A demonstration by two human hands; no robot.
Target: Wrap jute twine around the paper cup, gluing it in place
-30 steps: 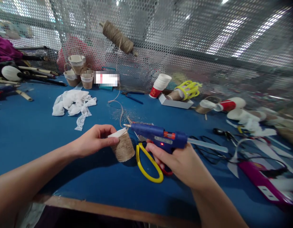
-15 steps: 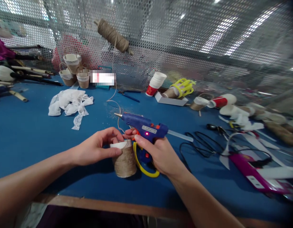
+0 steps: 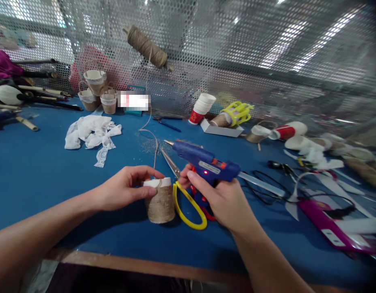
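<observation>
A paper cup wrapped in brown twine (image 3: 159, 200) stands upright on the blue table (image 3: 38, 171). My left hand (image 3: 127, 187) grips its white rim, thumb and fingers closed around it. My right hand (image 3: 220, 195) is wrapped round the handle of a blue glue gun (image 3: 206, 162), whose red light is on and whose nozzle points left, a little above and right of the cup. Twine runs from the cup up to a spool (image 3: 146, 47) hung on the mesh wall. Yellow-handled scissors (image 3: 184, 195) lie between the cup and my right hand.
White lace cloth (image 3: 92, 134) lies at left. Small twine baskets (image 3: 98, 91) and a stack of paper cups (image 3: 203, 108) stand along the mesh wall. Black scissors, cables, a pink object (image 3: 337, 232) and loose cups crowd the right side. The table's wooden edge runs along the bottom.
The glue gun came in close to the cup's rim, then moved up and right away from it. The cup was tipped a second ago and now stands upright under my left hand.
</observation>
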